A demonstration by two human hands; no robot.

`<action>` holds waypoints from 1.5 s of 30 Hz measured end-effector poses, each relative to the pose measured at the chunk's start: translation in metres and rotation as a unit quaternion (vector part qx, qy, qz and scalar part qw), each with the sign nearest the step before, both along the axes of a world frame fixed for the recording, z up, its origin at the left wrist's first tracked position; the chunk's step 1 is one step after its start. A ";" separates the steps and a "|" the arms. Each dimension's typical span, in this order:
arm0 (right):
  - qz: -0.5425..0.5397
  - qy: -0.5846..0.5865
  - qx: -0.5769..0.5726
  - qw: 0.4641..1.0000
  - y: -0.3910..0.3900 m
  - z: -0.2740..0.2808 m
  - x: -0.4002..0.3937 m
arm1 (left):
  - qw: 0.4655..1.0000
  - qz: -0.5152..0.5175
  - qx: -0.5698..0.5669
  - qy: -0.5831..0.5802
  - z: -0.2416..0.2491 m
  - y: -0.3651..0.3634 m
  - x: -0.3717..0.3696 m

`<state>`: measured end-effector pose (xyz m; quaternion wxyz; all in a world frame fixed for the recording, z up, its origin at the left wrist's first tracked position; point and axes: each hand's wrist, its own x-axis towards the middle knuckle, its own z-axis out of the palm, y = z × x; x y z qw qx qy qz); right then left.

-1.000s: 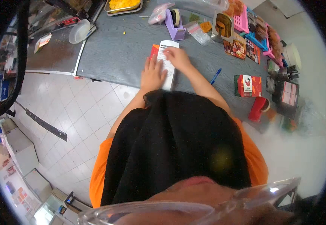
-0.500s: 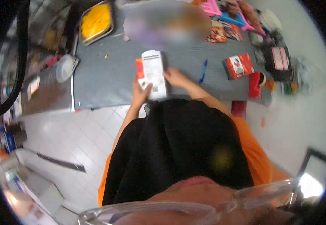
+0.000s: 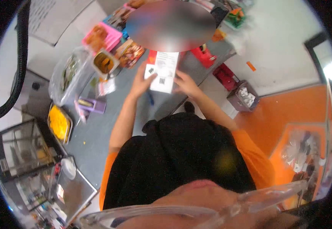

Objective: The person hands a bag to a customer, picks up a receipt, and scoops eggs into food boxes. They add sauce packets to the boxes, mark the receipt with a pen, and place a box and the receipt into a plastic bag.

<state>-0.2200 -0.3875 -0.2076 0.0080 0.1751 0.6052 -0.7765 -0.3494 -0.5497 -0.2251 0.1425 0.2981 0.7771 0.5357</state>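
Observation:
A white box with printed text (image 3: pixel 165 72) is held up over the grey table between my two hands. My left hand (image 3: pixel 143 81) grips its left edge, thumb on the printed face near a small dark picture. On the other side my right hand (image 3: pixel 185 83) holds the right edge with its fingertips. Something red and orange (image 3: pixel 151 58) shows behind the box's upper left. A blue pen (image 3: pixel 150 97) lies on the table just below the box. Whatever is above the box is hidden by a blurred patch.
On the grey table (image 3: pixel 97 141) are a tray of yellow food (image 3: pixel 59 123), a purple holder (image 3: pixel 93 105), a metal container (image 3: pixel 105 64), a plastic bag (image 3: pixel 71 74) and a red tape dispenser (image 3: pixel 204 57). A bin (image 3: pixel 243 96) stands on the floor at right.
The view has turned to the right, so the table now runs diagonally. The box in both hands has moved over the pen, toward the table's right end, and both arms reach further out.

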 end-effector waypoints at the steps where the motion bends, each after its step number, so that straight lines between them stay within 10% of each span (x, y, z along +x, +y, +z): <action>1: -0.047 0.057 -0.083 0.994 0.021 -0.005 -0.004 | 0.998 -0.027 -0.010 -0.048 0.005 0.022 -0.016; 4: 0.032 0.095 0.015 0.995 0.109 -0.023 -0.013 | 0.985 -0.078 -0.103 -0.113 0.013 0.068 -0.051; 11: -0.427 -0.030 0.487 0.761 0.394 -0.116 -0.019 | 0.972 0.047 -0.127 -0.191 0.019 0.098 -0.044; 17: -0.232 -0.231 0.474 0.818 0.505 -0.171 -0.041 | 0.911 0.254 -0.088 -0.313 0.005 0.126 0.012; 19: -0.246 -0.250 0.555 0.755 0.516 -0.190 -0.055 | 0.901 0.294 -0.031 -0.317 -0.014 0.135 0.025; 22: -0.403 -0.105 0.416 0.808 0.501 -0.178 -0.062 | 0.864 0.361 0.058 -0.346 -0.020 0.163 0.038; 29: -0.320 -0.172 0.540 0.759 0.496 -0.169 -0.064 | 0.856 0.368 0.106 -0.347 -0.019 0.203 0.027; 32: -0.413 -0.157 0.422 0.792 0.501 -0.168 -0.070 | 0.863 0.348 0.140 -0.339 -0.025 0.207 0.018; 34: -0.499 -0.023 -0.021 0.866 0.507 -0.173 -0.075 | 0.858 0.336 0.143 -0.360 -0.023 0.204 0.017; 37: -0.455 0.004 -0.197 0.869 0.525 -0.193 -0.068 | 0.847 0.350 0.146 -0.372 -0.024 0.201 0.023; 41: -0.433 0.052 -0.160 0.885 0.515 -0.204 -0.061 | 0.857 0.369 0.116 -0.339 -0.016 0.205 0.035; 43: -0.299 -0.114 0.387 0.865 0.523 -0.224 -0.069 | 0.863 0.381 0.100 -0.316 -0.022 0.202 0.036; 45: -0.340 -0.195 0.526 0.755 0.525 -0.228 -0.075 | 0.866 0.443 0.107 -0.206 -0.053 0.182 0.032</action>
